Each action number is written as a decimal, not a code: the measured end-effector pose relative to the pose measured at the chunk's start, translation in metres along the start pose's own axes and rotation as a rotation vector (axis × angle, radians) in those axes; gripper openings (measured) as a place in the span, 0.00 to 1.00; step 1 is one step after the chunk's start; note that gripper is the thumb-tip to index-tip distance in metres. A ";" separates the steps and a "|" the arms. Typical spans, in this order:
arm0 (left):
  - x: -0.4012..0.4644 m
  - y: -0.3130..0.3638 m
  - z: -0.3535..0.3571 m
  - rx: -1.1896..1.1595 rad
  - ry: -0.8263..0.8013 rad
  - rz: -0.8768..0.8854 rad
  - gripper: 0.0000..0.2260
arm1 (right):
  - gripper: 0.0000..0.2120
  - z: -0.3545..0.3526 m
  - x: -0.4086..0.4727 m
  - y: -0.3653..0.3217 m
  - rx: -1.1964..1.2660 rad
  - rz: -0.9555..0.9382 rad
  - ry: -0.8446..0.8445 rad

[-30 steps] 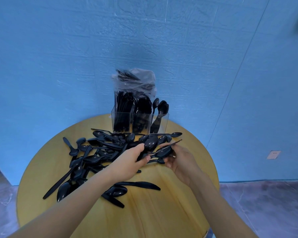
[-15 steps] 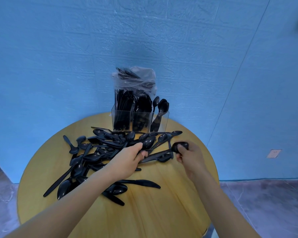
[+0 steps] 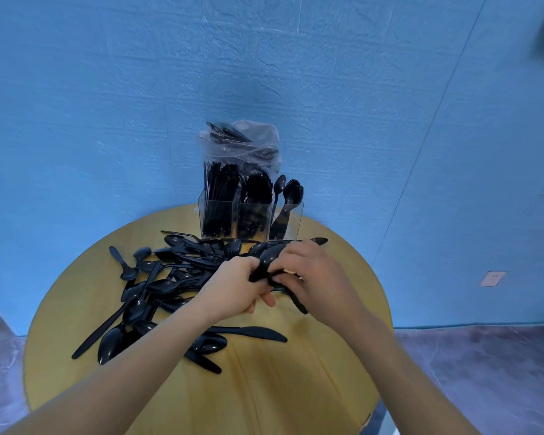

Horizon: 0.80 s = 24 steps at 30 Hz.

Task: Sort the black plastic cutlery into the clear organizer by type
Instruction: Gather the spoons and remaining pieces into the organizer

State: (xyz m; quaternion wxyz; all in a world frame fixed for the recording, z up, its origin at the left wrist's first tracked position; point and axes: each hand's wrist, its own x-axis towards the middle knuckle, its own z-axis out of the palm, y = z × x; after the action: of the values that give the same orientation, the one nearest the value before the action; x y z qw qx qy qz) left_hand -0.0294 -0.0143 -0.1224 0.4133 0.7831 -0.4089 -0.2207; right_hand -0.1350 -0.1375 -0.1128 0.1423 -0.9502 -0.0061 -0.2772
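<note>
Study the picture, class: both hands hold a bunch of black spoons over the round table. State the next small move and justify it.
Probably lift the bunch of spoons, gripped by the left hand and right hand, toward the right compartment of the clear organizer. That compartment already holds upright spoons, while the other two look fuller with other cutlery.

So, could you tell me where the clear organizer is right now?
In the head view, the organizer stands at the table's far edge by the blue wall, just behind the cutlery pile.
</note>
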 end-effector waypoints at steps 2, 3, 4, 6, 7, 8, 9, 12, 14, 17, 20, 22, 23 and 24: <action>-0.003 0.001 -0.003 -0.001 0.015 0.015 0.03 | 0.07 0.006 0.000 0.001 0.005 -0.018 0.027; -0.004 0.002 -0.004 0.014 0.018 0.025 0.03 | 0.07 0.008 0.000 0.001 0.008 -0.023 0.044; -0.004 0.002 -0.006 0.034 0.018 0.031 0.02 | 0.08 0.009 0.001 0.001 0.002 -0.035 0.062; -0.005 0.001 -0.008 0.069 0.006 0.026 0.02 | 0.08 0.012 0.001 0.001 -0.017 -0.066 0.089; -0.005 0.000 -0.008 0.079 -0.007 0.023 0.02 | 0.08 0.013 0.001 0.000 -0.025 -0.078 0.087; -0.005 -0.001 -0.009 0.086 -0.022 0.020 0.03 | 0.08 0.013 0.002 -0.001 -0.035 -0.093 0.081; -0.005 -0.002 -0.010 0.096 -0.036 0.016 0.04 | 0.09 0.014 0.002 -0.002 -0.040 -0.111 0.072; -0.005 -0.003 -0.010 0.132 -0.072 0.011 0.08 | 0.09 0.013 0.004 -0.004 -0.044 -0.150 0.001; -0.006 -0.004 -0.010 0.133 -0.097 0.013 0.08 | 0.09 0.012 0.006 -0.006 -0.054 -0.147 -0.061; -0.005 -0.004 -0.009 0.140 -0.111 0.021 0.08 | 0.09 0.013 0.007 -0.008 -0.085 -0.113 -0.127; -0.005 -0.007 -0.010 0.124 -0.131 0.041 0.09 | 0.11 0.014 0.008 -0.012 -0.116 -0.072 -0.181; -0.007 -0.009 -0.011 0.106 -0.133 0.050 0.09 | 0.12 0.015 0.009 -0.014 -0.116 -0.040 -0.187; -0.007 -0.010 -0.011 0.095 -0.128 0.049 0.09 | 0.11 0.016 0.008 -0.014 -0.096 -0.023 -0.179; -0.008 -0.011 -0.011 0.081 -0.121 0.044 0.10 | 0.10 0.016 0.008 -0.014 -0.067 -0.006 -0.165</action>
State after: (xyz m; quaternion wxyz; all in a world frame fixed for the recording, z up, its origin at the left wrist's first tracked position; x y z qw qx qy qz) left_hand -0.0210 0.0010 -0.1251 0.3608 0.7752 -0.4588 -0.2417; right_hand -0.1212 -0.1205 -0.1178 0.1088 -0.9740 -0.0115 -0.1985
